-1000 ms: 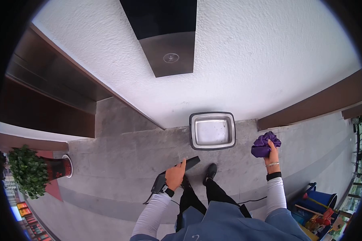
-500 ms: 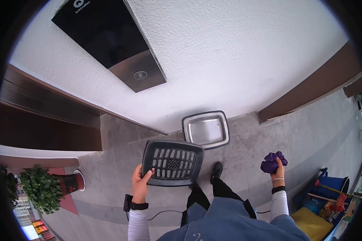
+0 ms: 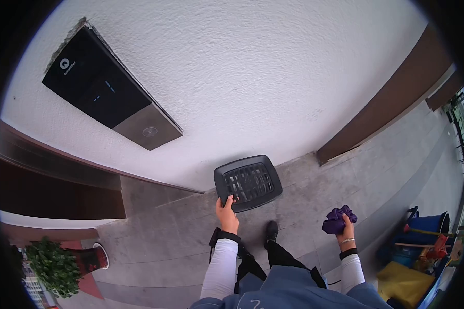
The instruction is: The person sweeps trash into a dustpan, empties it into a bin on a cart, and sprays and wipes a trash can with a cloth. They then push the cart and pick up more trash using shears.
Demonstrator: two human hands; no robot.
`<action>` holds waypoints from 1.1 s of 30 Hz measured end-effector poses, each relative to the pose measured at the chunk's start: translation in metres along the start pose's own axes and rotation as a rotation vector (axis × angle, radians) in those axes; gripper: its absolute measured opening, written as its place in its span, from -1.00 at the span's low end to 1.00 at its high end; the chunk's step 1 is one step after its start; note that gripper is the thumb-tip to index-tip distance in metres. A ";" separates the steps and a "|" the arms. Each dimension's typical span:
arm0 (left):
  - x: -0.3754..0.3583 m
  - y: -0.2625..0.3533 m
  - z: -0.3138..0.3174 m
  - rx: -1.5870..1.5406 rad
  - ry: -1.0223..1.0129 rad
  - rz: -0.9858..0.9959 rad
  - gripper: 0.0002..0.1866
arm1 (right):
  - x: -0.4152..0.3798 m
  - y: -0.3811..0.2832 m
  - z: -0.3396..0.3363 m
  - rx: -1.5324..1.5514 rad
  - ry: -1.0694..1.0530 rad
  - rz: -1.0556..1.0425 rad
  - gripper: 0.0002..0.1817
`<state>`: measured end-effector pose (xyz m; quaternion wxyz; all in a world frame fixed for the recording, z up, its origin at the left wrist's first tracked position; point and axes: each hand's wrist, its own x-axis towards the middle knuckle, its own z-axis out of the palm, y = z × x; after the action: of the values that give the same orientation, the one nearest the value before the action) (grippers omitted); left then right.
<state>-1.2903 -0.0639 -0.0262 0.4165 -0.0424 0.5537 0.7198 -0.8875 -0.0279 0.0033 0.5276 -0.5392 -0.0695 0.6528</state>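
Observation:
My left hand (image 3: 228, 216) is closed on the near-left corner of a black slotted grate lid (image 3: 276, 184), thumb on top of its rim. The lid lies over the metal-lined bin by the wall, covering nearly all of it; only pale glints show through the slots. Off to the right, my right hand (image 3: 347, 230) grips a bunched purple cloth (image 3: 337, 221), held out above the floor and apart from the lid.
An elevator call panel (image 3: 113, 87) is mounted on the white wall (image 3: 273, 77). At lower left stands a potted plant (image 3: 54, 268). A cart with a blue bucket (image 3: 428, 229) and a yellow cloth bag (image 3: 404, 283) is at lower right. Grey tiles (image 3: 165, 242) cover the floor.
My left hand has carried the grate lid forward and right, from beside the bin to over it. The cloth stays in my right hand. The panel display now shows lit marks.

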 end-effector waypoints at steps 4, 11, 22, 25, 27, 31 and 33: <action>0.021 -0.013 -0.026 0.435 0.056 0.339 -0.76 | 0.008 0.007 -0.020 -0.004 -0.009 0.020 -0.66; 0.010 -0.015 -0.038 1.358 0.185 0.639 -0.57 | 0.015 0.005 -0.010 -0.037 0.007 0.054 -0.67; -0.001 -0.018 -0.023 1.172 0.134 0.466 -0.60 | 0.003 -0.004 0.020 0.131 -0.125 0.054 -0.64; 0.004 -0.022 -0.029 1.279 0.148 0.500 -0.65 | -0.022 -0.008 0.003 0.208 -0.023 -0.014 -0.61; 0.011 -0.016 -0.034 1.302 0.048 0.496 -0.66 | -0.050 -0.015 -0.001 0.251 -0.007 -0.059 -0.59; 0.057 -0.035 -0.085 1.361 -0.175 0.666 -0.59 | -0.099 -0.015 -0.057 0.438 0.077 -0.119 -0.58; 0.043 -0.019 -0.073 1.404 -0.152 0.534 -0.49 | -0.125 -0.016 -0.085 0.507 0.159 -0.227 -0.60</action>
<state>-1.3353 -0.1003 -0.0915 0.1942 0.4181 0.8436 0.2753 -0.8287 -0.1574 0.0575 0.7191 -0.4285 0.0776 0.5416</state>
